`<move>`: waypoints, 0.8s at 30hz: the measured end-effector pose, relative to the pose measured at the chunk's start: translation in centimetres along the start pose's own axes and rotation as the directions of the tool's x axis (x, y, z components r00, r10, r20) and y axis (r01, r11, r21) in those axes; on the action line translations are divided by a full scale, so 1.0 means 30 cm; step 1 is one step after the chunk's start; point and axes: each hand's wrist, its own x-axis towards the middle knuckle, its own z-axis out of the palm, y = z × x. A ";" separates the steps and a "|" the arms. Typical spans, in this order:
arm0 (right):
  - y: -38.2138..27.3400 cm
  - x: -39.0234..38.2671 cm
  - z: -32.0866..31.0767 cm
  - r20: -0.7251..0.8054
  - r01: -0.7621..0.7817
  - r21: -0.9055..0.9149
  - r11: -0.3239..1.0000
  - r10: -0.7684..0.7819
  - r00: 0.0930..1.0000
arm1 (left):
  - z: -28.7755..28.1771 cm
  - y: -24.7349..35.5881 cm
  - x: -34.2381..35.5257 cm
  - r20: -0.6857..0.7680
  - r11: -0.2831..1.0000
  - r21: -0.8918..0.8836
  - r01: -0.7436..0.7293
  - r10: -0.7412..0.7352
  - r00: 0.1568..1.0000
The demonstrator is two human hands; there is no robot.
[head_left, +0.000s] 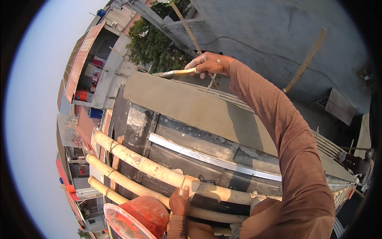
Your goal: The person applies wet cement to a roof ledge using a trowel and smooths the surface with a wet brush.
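Note:
My right hand [211,64] reaches out past the far edge of a smooth grey mortar-covered ledge [179,101]. Its closed fingers grip the yellow handle of a flat paintbrush [184,72], whose head points left over the ledge's far left corner. Lower in the view, my left hand [180,201] is closed around a bamboo pole [151,166], thumb up; some of its fingers are hidden. Just left of that forearm hangs or rests a red, mortar-stained bucket [145,215], tilted, its support not visible.
A long metal straightedge [215,157] lies along the rough dark wall between ledge and poles. More bamboo poles [119,179] run parallel, tied to a wooden upright. Beyond the ledge are bamboo scaffolding [310,59], a grey wall [270,32] and a drop. Houses [85,79] stand far below left.

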 end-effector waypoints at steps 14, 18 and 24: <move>0.230 -0.852 -0.157 -0.306 -0.198 0.078 0.977 0.212 0.928 | -0.027 0.029 -0.018 0.069 0.997 -0.043 -0.059 0.062 0.996; 0.267 -0.516 -0.112 -0.183 0.055 -0.083 0.995 -0.069 0.981 | 0.001 0.033 -0.009 0.006 0.988 -0.073 -0.137 0.138 0.990; 0.325 -0.567 -0.089 -0.071 -0.077 -0.222 0.972 0.063 0.995 | -0.028 0.069 -0.010 0.054 0.992 -0.029 -0.120 0.122 0.991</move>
